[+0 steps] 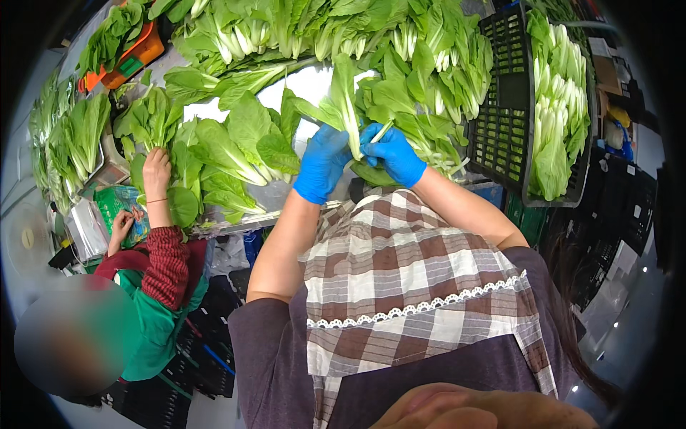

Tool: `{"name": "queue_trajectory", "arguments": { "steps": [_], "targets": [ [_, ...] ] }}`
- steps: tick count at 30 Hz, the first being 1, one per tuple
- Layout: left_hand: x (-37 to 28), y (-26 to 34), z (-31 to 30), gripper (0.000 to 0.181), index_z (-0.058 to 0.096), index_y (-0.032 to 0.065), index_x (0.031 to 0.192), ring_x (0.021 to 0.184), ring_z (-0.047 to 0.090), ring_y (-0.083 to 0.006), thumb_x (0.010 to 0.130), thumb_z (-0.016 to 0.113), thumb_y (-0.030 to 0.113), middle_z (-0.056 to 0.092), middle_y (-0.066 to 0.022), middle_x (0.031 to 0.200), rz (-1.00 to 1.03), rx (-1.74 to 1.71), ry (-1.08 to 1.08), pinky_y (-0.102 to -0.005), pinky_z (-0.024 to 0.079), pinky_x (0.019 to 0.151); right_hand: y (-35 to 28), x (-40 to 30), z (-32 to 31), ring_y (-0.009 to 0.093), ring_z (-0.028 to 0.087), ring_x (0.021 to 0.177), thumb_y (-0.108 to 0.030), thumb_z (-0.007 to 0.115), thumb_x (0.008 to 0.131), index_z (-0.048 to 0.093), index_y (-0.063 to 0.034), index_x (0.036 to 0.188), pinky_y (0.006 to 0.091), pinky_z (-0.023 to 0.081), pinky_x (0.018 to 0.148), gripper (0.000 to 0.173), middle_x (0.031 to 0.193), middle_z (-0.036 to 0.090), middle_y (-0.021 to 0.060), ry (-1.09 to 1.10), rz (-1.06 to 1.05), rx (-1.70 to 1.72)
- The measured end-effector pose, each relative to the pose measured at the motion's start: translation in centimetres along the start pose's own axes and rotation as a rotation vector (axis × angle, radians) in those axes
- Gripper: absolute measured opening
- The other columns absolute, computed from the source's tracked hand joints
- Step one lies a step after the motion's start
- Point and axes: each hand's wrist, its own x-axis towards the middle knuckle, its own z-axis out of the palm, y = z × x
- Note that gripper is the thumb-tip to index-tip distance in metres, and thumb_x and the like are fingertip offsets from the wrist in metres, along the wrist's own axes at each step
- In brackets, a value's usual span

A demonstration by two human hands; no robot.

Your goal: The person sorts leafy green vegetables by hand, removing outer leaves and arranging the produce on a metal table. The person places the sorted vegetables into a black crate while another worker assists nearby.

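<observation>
Both of my hands wear blue gloves and meet over the near edge of the work table (266, 191). My left hand (325, 161) grips a head of leafy greens (347, 104) by its white stalks, leaves pointing away from me. Close beside it, my right hand (395, 156) pinches a single pale leaf stalk (382, 132) between thumb and fingers. Loose heads of the same greens (238, 145) lie to the left of my hands. Beyond my right hand are more leaves and cut stalk pieces (451, 165).
A thick row of greens (300, 29) lines the table's far side. At right stands a black plastic crate (501, 102) with greens packed in it. On the left, a co-worker's hand (156, 166) holds greens, near an orange basket (140, 59) and a weighing scale (110, 166).
</observation>
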Motion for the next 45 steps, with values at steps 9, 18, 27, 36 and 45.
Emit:
{"name": "queue_trajectory", "arguments": {
  "steps": [9, 18, 27, 36, 45],
  "targets": [
    [0.8, 0.2, 0.1, 0.046, 0.046, 0.0015, 0.128, 0.097, 0.062, -0.0214, 0.084, 0.058, -0.006, 0.060, -0.0118, 0.113, 0.108, 0.130, 0.202, -0.0315, 0.054, 0.081, 0.2, -0.7, 0.8, 0.011, 0.058, 0.066, -0.011, 0.074, 0.076, 0.064, -0.0027, 0.086, 0.0247, 0.047, 0.059, 0.017, 0.076, 0.064, 0.0049, 0.076, -0.206, -0.342],
    [1.0, -0.8, 1.3, 0.051, 0.047, -0.0024, 0.127, 0.088, 0.064, -0.0186, 0.080, 0.066, -0.003, 0.062, -0.0127, 0.106, 0.196, 0.338, 0.229, -0.0253, 0.053, 0.070, -0.4, 0.5, 1.3, 0.010, 0.057, 0.067, -0.017, 0.077, 0.072, 0.063, -0.0029, 0.086, 0.0258, 0.048, 0.061, 0.024, 0.074, 0.063, 0.0036, 0.137, -0.065, -0.549],
    [0.7, 0.0, 0.6, 0.044, 0.050, 0.0040, 0.128, 0.086, 0.062, -0.0161, 0.086, 0.061, 0.000, 0.062, -0.0083, 0.104, 0.036, 0.243, 0.161, -0.0270, 0.052, 0.075, 0.6, -0.4, 0.6, 0.011, 0.058, 0.066, -0.011, 0.068, 0.082, 0.064, -0.0002, 0.086, 0.0235, 0.047, 0.060, 0.012, 0.076, 0.064, 0.0058, 0.128, -0.080, -0.181],
    [4.2, 0.8, -3.6, 0.036, 0.054, 0.0028, 0.120, 0.079, 0.062, -0.0195, 0.085, 0.061, 0.001, 0.062, -0.0089, 0.095, 0.250, 0.152, 0.432, -0.0327, 0.053, 0.070, -0.3, -2.0, -2.0, 0.017, 0.061, 0.070, -0.005, 0.062, 0.086, 0.062, 0.0004, 0.094, 0.0285, 0.051, 0.066, 0.010, 0.081, 0.065, 0.0087, 0.383, -0.186, -0.063],
    [12.5, 10.6, -8.2, 0.024, 0.057, -0.0076, 0.105, 0.086, 0.063, -0.0359, 0.088, 0.052, 0.009, 0.062, -0.0215, 0.099, 0.123, 0.144, 0.575, -0.0442, 0.055, 0.075, -0.6, -7.1, -5.2, 0.022, 0.065, 0.084, -0.021, 0.057, 0.092, 0.056, 0.0000, 0.113, 0.0332, 0.054, 0.073, 0.030, 0.104, 0.065, 0.0156, 0.383, 0.332, 0.050]
  ]
}}
